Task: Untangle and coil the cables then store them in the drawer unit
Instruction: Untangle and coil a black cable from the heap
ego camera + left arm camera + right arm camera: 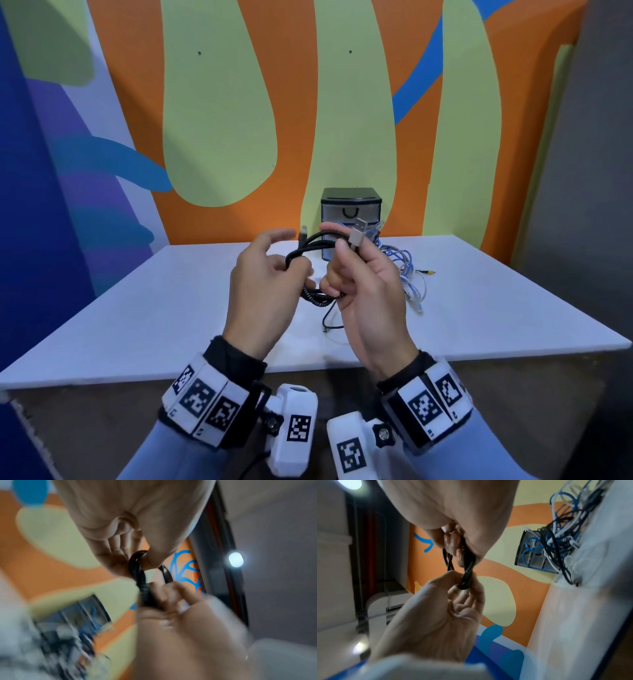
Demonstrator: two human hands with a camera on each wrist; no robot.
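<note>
black braided cable [310, 245] is held up between both hands above the white table [171, 308], looped into a few rough turns. the right hand [363, 281] has its fingers curled round one side of the loops, with the silver usb plug [358, 233] sticking up past its knuckles. the left hand [260, 274] pinches the other side of the loops between thumb and fingers, its forefinger lifted free.

the likeliest trouble is the coil springing open: braided cable is stiff and the turns look uneven, so if either hand eases off to shift its hold, the loops could slip and fall apart. the loose plug end could also flick out and unwind a turn if it isn't tucked in. a thin dark cable [329, 318] trails on the table just below the hands; i cannot tell whether it belongs to the held cable, and if it does, it could drag on the coil.

behind the hands, a tangle of blue and white cables [407, 274] lies on the table beside the small drawer unit [351, 205] by the wall. some strands seem to hang across the unit's front, so they could snag a drawer when it is pulled or catch the coil on its way in.
</note>
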